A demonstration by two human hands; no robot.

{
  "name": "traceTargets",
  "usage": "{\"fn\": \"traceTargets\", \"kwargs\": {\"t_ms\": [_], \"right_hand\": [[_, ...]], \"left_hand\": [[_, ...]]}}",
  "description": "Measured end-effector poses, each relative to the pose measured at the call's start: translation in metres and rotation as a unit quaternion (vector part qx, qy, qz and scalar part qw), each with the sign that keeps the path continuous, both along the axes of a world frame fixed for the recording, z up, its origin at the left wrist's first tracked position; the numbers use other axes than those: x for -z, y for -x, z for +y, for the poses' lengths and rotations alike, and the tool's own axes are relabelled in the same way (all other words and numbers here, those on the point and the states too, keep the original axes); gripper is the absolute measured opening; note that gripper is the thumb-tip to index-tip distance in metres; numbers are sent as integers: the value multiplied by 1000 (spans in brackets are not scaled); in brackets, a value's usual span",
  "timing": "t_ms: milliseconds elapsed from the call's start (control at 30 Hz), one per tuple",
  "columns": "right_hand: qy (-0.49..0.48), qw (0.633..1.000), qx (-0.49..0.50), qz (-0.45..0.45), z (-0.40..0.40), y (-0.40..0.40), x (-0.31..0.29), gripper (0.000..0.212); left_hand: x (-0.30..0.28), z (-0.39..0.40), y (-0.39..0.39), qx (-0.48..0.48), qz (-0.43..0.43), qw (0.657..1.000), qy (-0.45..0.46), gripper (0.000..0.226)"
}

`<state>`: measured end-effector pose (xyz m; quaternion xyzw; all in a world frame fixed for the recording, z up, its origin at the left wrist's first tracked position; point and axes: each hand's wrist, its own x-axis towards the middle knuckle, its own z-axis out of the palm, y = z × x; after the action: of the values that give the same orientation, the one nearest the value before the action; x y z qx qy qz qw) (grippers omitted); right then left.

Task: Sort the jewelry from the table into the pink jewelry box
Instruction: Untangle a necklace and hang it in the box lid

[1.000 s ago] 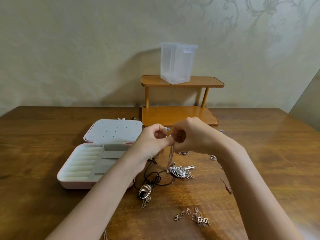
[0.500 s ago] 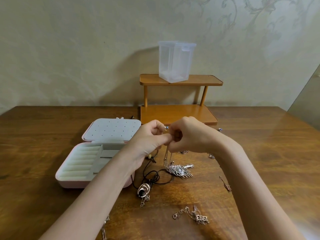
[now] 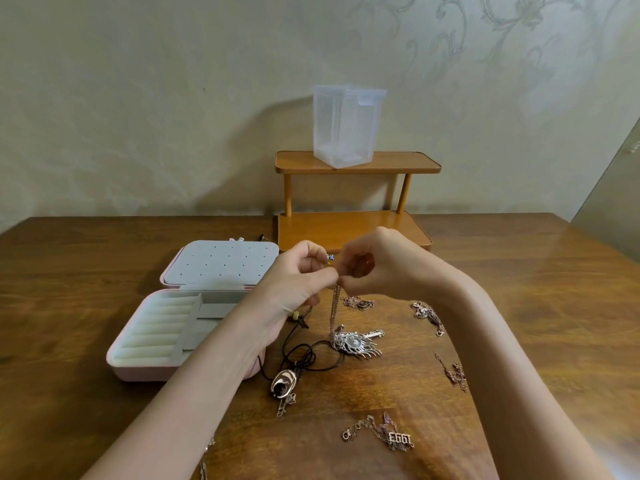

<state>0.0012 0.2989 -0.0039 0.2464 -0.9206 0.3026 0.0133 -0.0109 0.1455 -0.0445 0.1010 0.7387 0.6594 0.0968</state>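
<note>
Change: both hands sit much as a second ago, pinched together; only the silver peacock-feather pendant (image 3: 356, 344) has shifted slightly on the brown wooden tabletop (image 3: 519, 306).
Why held so: the thin silver chain (image 3: 335, 306) hangs taut from the fingertips to the pendant, probably so its clasp can be worked or the chain gathered before stowing.
Left hand (image 3: 298, 282): fingers curled, thumb and forefinger pinching the chain's top.
Right hand (image 3: 377, 265): curled likewise, pinching the same spot.
Destination: open pink jewelry box (image 3: 138, 367) lies just left, compartments bare.
Remaining: black cord necklace (image 3: 304, 355) and scattered rose-gold chains (image 3: 381, 434) lie on the tabletop.
</note>
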Motion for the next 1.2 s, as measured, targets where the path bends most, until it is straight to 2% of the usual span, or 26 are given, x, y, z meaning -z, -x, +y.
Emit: {"fn": "traceTargets", "kwargs": {"t_ms": [133, 267, 433, 567, 633, 733, 833, 933, 1033, 1200], "right_hand": [[8, 999, -19, -42, 4, -1, -2, 11], [10, 996, -37, -85, 10, -2, -2, 9], [19, 993, -43, -106, 13, 0, 0, 9], [3, 996, -19, -82, 9, 3, 7, 9], [21, 997, -18, -71, 7, 4, 7, 10], [68, 995, -15, -69, 6, 3, 5, 14], [68, 996, -18, -61, 4, 2, 3, 14], [63, 997, -19, -44, 4, 1, 1, 11], [45, 998, -20, -34, 5, 2, 2, 7], [60, 995, -49, -65, 9, 2, 5, 17]], "left_hand": [[-7, -9, 0, 63, -16, 998, 22, 20], [-12, -15, 1, 113, 13, 991, 66, 26], [-12, -14, 1, 106, 139, 975, 140, 29], [-10, -7, -3, 100, 260, 933, 226, 29], [-10, -6, -4, 90, 281, 931, 214, 30], [-11, -6, -2, 62, 250, 954, 155, 34], [-9, -4, -1, 25, 157, 985, 58, 29], [-6, 1, -2, -1, 73, 997, -27, 24], [-3, 2, -3, -7, 100, 995, 5, 24], [-3, -1, -3, 98, 124, 985, 71, 29]]}}
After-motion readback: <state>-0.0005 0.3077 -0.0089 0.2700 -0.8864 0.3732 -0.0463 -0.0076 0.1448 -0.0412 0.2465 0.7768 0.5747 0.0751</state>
